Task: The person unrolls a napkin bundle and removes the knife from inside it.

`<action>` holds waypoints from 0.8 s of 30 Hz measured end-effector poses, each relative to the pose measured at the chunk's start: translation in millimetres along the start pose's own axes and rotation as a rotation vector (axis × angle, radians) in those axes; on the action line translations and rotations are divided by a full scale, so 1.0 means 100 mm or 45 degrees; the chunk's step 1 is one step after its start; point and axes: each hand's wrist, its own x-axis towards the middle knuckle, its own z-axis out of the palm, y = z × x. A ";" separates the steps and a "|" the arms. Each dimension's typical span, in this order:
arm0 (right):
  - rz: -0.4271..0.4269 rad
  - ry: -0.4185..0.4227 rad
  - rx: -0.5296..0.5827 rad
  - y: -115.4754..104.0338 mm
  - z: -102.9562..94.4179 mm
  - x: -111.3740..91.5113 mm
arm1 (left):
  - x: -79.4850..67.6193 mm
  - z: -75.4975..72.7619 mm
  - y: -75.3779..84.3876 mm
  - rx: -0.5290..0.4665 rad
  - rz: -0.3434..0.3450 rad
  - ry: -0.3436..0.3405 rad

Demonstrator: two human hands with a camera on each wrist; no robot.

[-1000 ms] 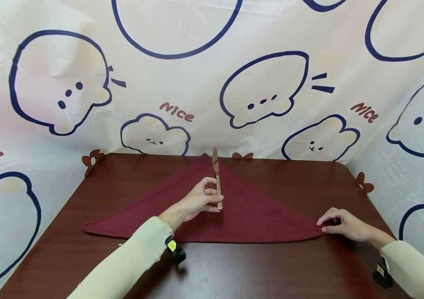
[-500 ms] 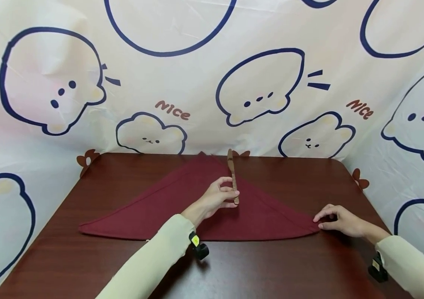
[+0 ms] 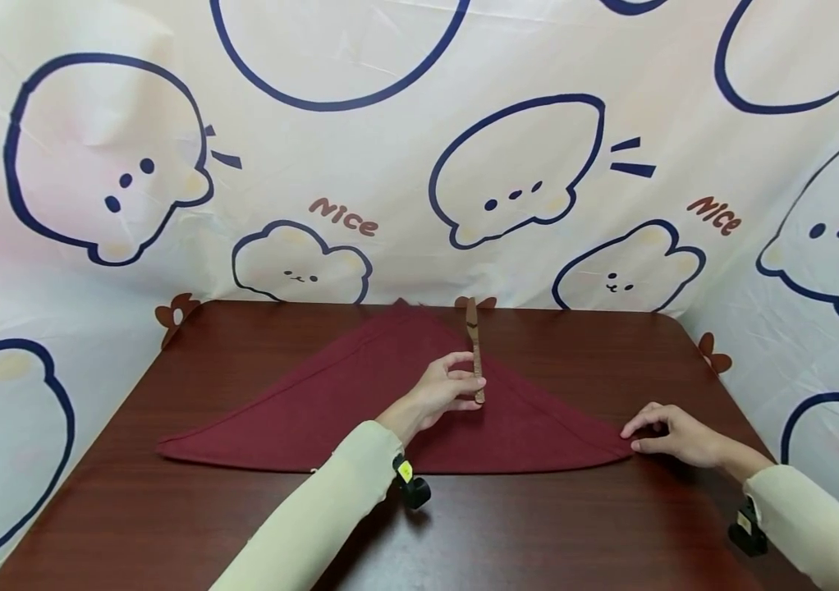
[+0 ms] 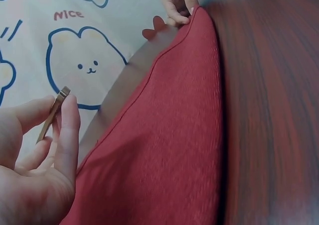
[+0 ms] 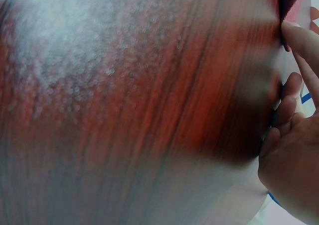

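A dark red cloth napkin (image 3: 360,410), folded into a triangle, lies on the table with its point toward the back wall. Over its right half, my left hand (image 3: 437,392) pinches a gold-brown table knife (image 3: 474,336) by the handle, blade pointing away. In the left wrist view the knife (image 4: 54,114) shows end-on between thumb and fingers, above the cloth. My right hand (image 3: 678,439) is at the napkin's right corner, thumb and forefinger pinching the tip. Only a bit of the napkin (image 5: 290,6) shows by the thumb in the right wrist view.
The brown wooden table (image 3: 538,525) has a patterned cloth backdrop (image 3: 390,164) standing along its back and sides. A small black camera is strapped to each wrist over pale sleeves (image 3: 331,501).
My left hand has moved to the right over the napkin, carrying the knife along. My right hand has kept its place at the right corner. The head view has shifted slightly.
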 end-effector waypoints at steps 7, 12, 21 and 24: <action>0.041 -0.028 0.002 -0.01 -0.03 -0.02 | 0.07 0.15 -0.02 -0.033 0.006 -0.006; 0.049 -0.032 0.006 0.00 -0.03 -0.01 | 0.11 0.22 -0.04 -0.036 0.010 -0.008; 0.039 -0.024 0.002 0.00 -0.03 -0.01 | 0.17 0.32 -0.08 -0.051 -0.007 -0.008; 0.042 -0.024 0.000 0.00 -0.03 0.00 | 0.19 0.34 -0.09 -0.061 -0.010 -0.003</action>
